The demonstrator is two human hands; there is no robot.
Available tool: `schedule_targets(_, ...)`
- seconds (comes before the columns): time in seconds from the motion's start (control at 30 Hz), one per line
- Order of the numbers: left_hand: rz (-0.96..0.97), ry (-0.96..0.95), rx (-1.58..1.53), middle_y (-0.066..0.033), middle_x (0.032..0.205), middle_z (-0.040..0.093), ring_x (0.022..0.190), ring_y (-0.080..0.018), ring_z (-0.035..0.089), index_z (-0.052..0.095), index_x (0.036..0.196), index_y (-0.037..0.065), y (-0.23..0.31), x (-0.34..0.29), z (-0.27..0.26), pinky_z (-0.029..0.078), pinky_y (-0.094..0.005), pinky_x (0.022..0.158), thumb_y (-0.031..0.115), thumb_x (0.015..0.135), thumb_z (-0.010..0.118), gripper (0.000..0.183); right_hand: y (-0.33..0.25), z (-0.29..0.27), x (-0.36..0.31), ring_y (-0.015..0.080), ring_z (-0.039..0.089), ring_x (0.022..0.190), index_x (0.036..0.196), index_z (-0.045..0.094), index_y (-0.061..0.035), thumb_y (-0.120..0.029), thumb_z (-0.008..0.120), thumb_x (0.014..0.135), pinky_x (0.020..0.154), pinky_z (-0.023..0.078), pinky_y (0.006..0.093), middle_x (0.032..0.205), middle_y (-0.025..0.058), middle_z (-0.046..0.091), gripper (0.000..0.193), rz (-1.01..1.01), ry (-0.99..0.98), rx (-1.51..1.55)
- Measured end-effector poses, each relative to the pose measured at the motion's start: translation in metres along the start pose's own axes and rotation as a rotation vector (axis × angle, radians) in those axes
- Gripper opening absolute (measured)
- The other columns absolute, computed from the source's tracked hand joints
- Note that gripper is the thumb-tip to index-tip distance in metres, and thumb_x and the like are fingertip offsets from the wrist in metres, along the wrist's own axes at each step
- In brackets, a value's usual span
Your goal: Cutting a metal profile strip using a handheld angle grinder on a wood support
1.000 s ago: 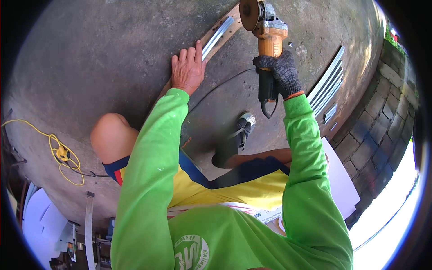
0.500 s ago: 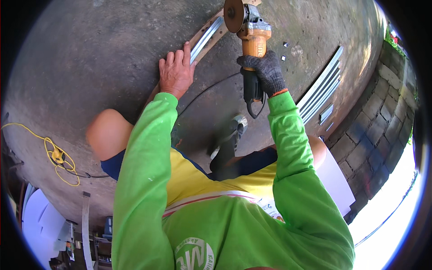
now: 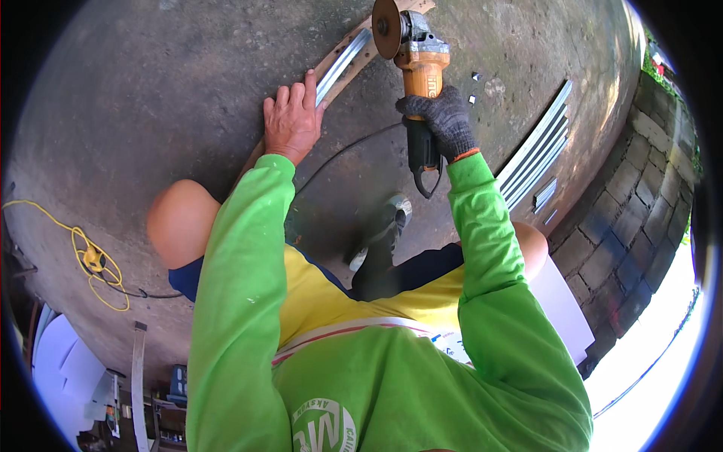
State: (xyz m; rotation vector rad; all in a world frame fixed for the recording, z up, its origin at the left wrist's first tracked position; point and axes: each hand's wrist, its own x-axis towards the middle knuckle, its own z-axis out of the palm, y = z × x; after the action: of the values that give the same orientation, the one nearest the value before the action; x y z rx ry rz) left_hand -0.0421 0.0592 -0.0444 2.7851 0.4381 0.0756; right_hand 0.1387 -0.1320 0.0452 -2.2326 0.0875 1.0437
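A shiny metal channel (image 3: pixel 343 66) lies along a narrow wooden board (image 3: pixel 348 79) on the ground. My bare left hand (image 3: pixel 291 124) bears down on its near end, the index finger stretched along it and the other fingers curled; the thumb side touches the board. In my right hand (image 3: pixel 447 123), which wears a dark grey glove, is an orange and black angle grinder (image 3: pixel 424 75), held by its body. The brown cutting disc (image 3: pixel 386 29) faces left, just beyond the channel's far end and apart from it. Whether the disc spins I cannot tell.
Several metal channels (image 3: pixel 535 147) lie side by side on the right, with shorter offcuts (image 3: pixel 544 194) near them. A black power cord (image 3: pixel 348 155) runs under my arms. Left lies a yellow extension cord (image 3: pixel 92 260). A block wall (image 3: pixel 633 196) bounds the right side.
The grinder and my right hand have shifted very slightly left, as has the whole view. My left hand stays on the channel.
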Motion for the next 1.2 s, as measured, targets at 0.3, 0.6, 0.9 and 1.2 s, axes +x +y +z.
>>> schedule_targets(0.3,0.005,0.035,0.006,-0.0056,0.100,0.051,0.092,-0.0239,0.052,0.043,0.150,0.007,-0.001,0.000,0.001,0.040,-0.0408,0.074,0.033,0.091,0.068,0.069,-0.004,0.004,-0.002,0.0208,0.069,0.065,0.104,0.064,0.0044,-0.013,0.088,0.065,0.060,0.059,0.0330,0.081,0.0099,0.069,0.049,-0.024,-0.013,-0.004)
schedule_targets(0.6,-0.001,0.023,0.014,-0.0051,0.101,0.051,0.094,-0.0236,0.051,0.044,0.149,0.007,-0.001,0.000,0.001,0.040,-0.0414,0.076,0.034,0.091,0.069,0.069,0.005,0.006,0.003,0.0224,0.070,0.068,0.106,0.065,0.0026,-0.028,0.091,0.060,0.062,0.060,0.0344,0.087,0.0130,0.071,0.061,0.005,-0.008,0.016)
schedule_targets(0.9,0.005,0.026,0.016,-0.0059,0.100,0.050,0.093,-0.0240,0.051,0.042,0.150,0.007,-0.001,0.000,0.004,0.040,-0.0408,0.075,0.034,0.091,0.069,0.071,0.004,0.007,-0.002,0.0214,0.070,0.066,0.104,0.064,0.0034,-0.018,0.089,0.064,0.059,0.059,0.0329,0.083,0.0113,0.069,0.052,-0.018,-0.022,0.095)
schedule_targets(1.2,0.005,0.014,0.020,-0.0061,0.101,0.050,0.093,-0.0243,0.051,0.042,0.150,0.006,0.000,0.000,0.000,0.041,-0.0412,0.075,0.034,0.091,0.069,0.070,0.000,0.010,-0.005,0.0199,0.069,0.063,0.099,0.065,0.0036,-0.012,0.088,0.067,0.058,0.058,0.0316,0.079,0.0094,0.069,0.043,-0.010,-0.003,0.110)
